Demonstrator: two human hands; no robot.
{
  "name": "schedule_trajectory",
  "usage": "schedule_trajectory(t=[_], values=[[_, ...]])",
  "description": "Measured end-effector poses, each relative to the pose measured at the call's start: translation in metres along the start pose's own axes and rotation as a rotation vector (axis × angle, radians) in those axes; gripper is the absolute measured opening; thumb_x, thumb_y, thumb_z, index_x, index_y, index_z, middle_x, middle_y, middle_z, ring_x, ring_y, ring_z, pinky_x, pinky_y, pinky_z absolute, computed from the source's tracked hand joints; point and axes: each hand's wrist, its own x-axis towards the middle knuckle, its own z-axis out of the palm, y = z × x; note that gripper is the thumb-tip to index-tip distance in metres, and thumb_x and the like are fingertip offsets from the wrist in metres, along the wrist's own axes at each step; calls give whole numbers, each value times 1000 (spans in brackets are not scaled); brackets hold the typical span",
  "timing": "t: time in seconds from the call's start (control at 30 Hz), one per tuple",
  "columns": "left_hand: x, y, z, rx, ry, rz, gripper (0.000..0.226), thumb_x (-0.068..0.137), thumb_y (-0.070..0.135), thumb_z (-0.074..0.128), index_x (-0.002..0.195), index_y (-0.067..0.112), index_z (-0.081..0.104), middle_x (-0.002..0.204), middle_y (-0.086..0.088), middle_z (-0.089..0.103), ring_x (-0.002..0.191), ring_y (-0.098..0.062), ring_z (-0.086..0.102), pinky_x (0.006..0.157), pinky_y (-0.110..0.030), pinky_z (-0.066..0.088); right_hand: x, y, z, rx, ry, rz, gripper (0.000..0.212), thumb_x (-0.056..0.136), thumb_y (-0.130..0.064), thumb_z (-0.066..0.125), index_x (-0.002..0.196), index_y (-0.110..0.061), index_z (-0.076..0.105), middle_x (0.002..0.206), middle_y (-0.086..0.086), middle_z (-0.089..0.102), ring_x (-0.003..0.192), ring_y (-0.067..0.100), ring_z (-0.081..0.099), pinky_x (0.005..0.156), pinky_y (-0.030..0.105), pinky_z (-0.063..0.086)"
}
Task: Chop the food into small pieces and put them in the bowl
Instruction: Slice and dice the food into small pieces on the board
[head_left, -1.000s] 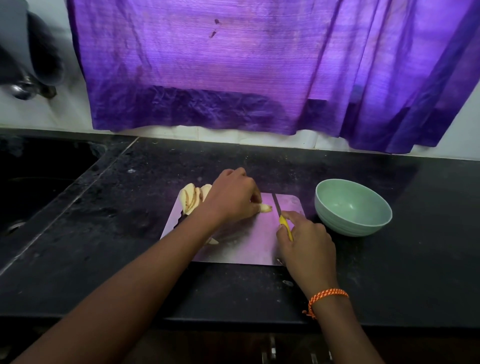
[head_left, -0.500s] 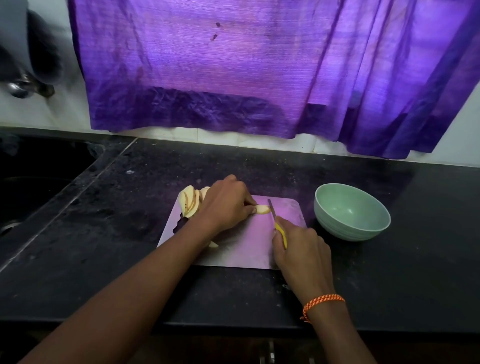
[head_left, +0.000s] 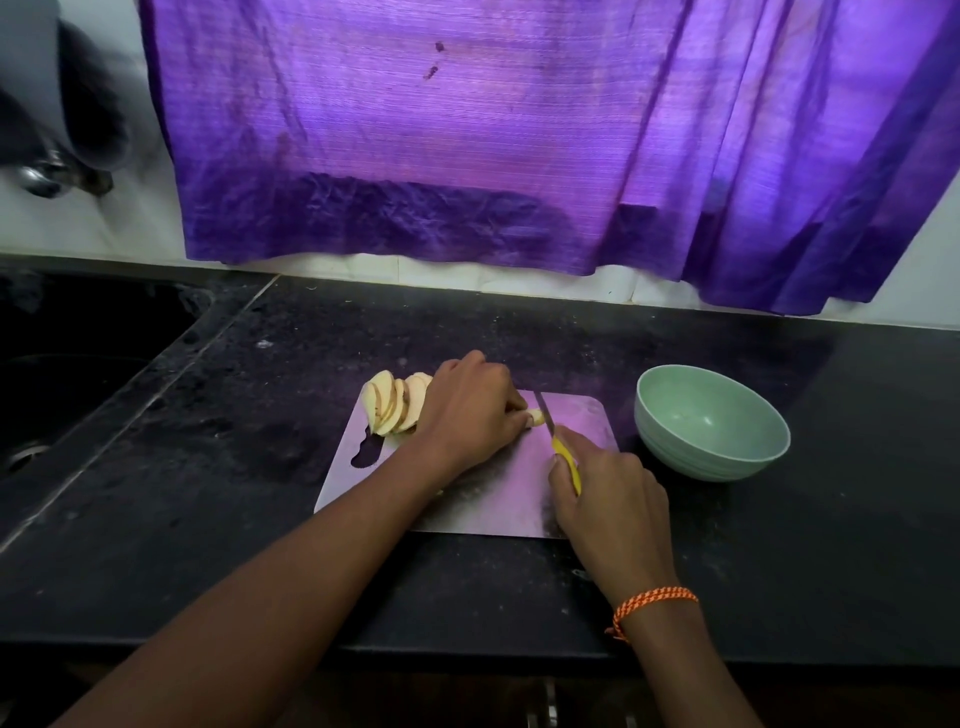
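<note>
Pale food stub (head_left: 535, 417) pinched by left hand (head_left: 470, 415), protruding rightward; yellow-handled knife (head_left: 558, 447), gripped by right hand (head_left: 613, 499), blade crosswise at tip.

Pale food slices (head_left: 392, 402) fanned at board's (head_left: 519, 493) far-left; empty green bowl (head_left: 711, 421) upright just right

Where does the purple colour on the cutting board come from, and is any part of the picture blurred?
Head view: daylight through the purple curtain tints the cutting board; the grey shape at top left is smeared; wide-angle lens bends the counter edge.
</note>
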Motion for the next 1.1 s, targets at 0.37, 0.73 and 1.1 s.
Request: schedule_trajectory(t=[0.37,0.73,1.1], values=[[2,5,5,25,20,-68,34,89,62,75,97,31,86,83,11,70,85,-11,46,76,-33,33,1,3,2,-17,-62,-35,35,104,-37,42,136,-35,55,100,9,67,90,33,62,66,37,35],[2,2,4,21,29,-73,30,94,57,73,106,33,85,91,11,74,91,-14,50,81,-36,40,-15,8,-6,83,51,10,43,101,-38,52,143,-37,57,94,11,70,88,33,62,68,37,37],[3,-3,5,10,23,-85,23,94,52,74,102,34,86,91,11,74,88,-11,43,79,-34,32,9,-3,6,-26,-32,-13,38,104,-39,44,140,-38,55,105,9,69,95,32,63,68,36,36]])
